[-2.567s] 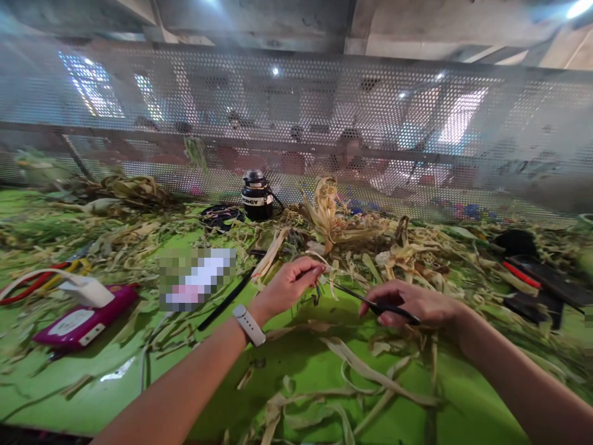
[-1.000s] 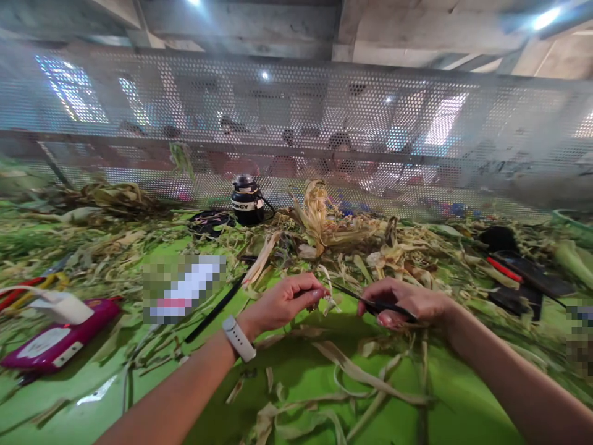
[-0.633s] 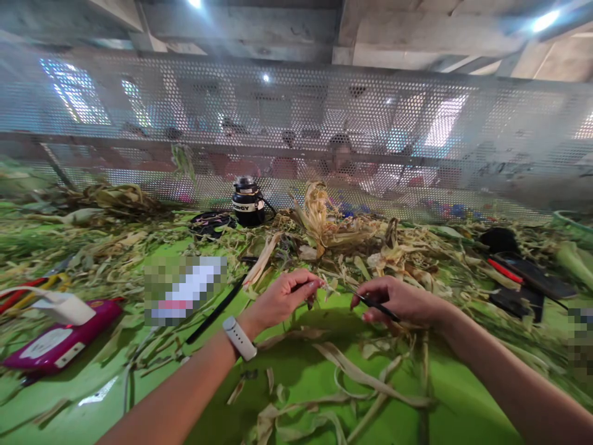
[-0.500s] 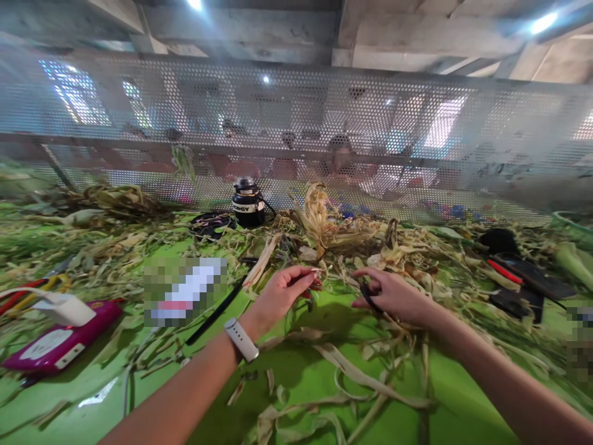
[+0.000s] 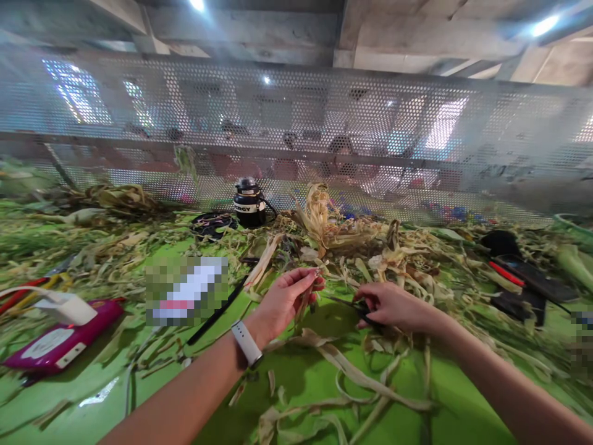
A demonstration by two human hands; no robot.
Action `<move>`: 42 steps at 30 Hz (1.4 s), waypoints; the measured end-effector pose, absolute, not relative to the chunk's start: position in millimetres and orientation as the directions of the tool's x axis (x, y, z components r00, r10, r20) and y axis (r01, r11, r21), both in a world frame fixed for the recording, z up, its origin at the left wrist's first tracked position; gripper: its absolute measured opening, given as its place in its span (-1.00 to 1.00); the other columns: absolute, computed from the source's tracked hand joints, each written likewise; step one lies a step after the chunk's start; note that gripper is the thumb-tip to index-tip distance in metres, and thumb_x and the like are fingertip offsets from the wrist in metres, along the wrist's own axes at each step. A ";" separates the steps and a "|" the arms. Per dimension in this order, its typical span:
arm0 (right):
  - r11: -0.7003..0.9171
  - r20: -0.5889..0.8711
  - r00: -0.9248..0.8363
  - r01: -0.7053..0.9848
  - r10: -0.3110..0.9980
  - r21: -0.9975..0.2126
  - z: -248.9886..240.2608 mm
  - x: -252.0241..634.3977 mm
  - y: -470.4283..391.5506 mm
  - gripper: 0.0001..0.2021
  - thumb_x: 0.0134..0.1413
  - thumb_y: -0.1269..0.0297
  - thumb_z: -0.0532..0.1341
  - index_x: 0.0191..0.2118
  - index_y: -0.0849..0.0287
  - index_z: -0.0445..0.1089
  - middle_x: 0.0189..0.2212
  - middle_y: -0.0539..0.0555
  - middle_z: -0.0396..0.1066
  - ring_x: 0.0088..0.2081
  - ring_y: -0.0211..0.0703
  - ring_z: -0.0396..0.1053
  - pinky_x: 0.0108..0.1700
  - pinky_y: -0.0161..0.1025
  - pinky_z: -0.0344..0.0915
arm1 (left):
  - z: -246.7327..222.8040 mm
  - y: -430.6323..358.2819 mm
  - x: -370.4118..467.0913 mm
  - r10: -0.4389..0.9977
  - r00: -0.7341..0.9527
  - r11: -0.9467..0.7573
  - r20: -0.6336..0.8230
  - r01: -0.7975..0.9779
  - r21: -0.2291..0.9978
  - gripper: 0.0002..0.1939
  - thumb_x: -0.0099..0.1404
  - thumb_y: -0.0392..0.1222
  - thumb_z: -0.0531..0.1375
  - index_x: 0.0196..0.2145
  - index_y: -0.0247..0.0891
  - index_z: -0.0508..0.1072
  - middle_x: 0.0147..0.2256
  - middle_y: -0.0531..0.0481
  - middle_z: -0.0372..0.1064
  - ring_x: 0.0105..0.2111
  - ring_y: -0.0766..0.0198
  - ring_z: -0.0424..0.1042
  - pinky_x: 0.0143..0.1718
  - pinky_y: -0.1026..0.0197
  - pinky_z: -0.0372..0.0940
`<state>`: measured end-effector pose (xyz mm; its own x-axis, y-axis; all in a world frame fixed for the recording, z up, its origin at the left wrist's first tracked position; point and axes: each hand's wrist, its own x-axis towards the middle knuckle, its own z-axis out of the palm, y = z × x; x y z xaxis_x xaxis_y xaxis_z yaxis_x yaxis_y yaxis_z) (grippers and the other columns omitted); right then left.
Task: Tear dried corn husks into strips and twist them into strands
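Note:
My left hand (image 5: 283, 299), with a pale watch band at its wrist, pinches a small piece of dried plant husk (image 5: 302, 304) between thumb and fingers. Just to its right, my right hand (image 5: 397, 304) is closed around the handles of dark scissors (image 5: 341, 301). Their thin blades point left toward the pinched husk, a small gap apart from it. Whether the blades are parted is too small to tell. Below both hands, long pale husk strips (image 5: 345, 364) curl across the green tabletop (image 5: 306, 376).
A purple power bank (image 5: 99, 318) with a white plug lies at left, near a blurred-out phone-like object (image 5: 188, 295). A black bottle (image 5: 249, 207) stands at the back before a perforated metal screen (image 5: 287, 117). Dried husks (image 5: 319, 225) are heaped behind my hands; dark items (image 5: 519, 278) lie right.
My right hand has turned, so the scissors' blades now show, pointing left. The husk piece hangs more visibly below my left fingers, which have barely moved.

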<state>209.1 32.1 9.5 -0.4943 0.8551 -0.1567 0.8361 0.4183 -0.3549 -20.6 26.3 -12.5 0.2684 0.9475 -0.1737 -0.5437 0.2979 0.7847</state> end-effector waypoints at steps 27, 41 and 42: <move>0.638 0.485 -0.442 0.664 0.755 -0.389 10.2 166.7 22.8 -0.85 0.14 0.23 0.15 -0.26 0.18 0.40 -0.37 0.07 0.43 -0.33 -0.20 0.37 -0.31 -0.32 0.25 | -20.8 21.6 -12.1 0.952 0.290 0.225 -0.093 -0.466 0.855 -0.70 -0.10 -0.15 0.39 -0.37 -0.30 0.51 -0.43 0.06 0.41 -0.48 0.44 0.33 -0.49 0.40 0.18; 0.740 0.473 -0.574 0.573 0.669 -0.352 14.5 171.3 31.2 -0.83 0.19 0.31 0.11 -0.28 0.22 0.43 -0.42 0.07 0.43 -0.36 -0.22 0.37 -0.30 -0.32 0.27 | -16.1 21.6 -19.6 0.924 0.375 0.002 0.073 -0.196 0.981 -0.75 0.05 -0.04 0.29 -0.44 -0.30 0.44 -0.60 0.16 0.20 -0.60 0.47 0.07 -0.57 0.37 -0.02; 0.751 0.480 -0.581 0.567 0.657 -0.340 14.1 172.1 30.8 -0.83 0.19 0.30 0.11 -0.28 0.22 0.42 -0.43 0.07 0.42 -0.37 -0.22 0.37 -0.31 -0.32 0.28 | -16.4 20.9 -20.0 0.918 0.394 0.048 0.045 -0.223 0.974 -0.75 0.03 -0.06 0.31 -0.45 -0.30 0.44 -0.61 0.16 0.19 -0.60 0.48 0.07 -0.57 0.37 -0.03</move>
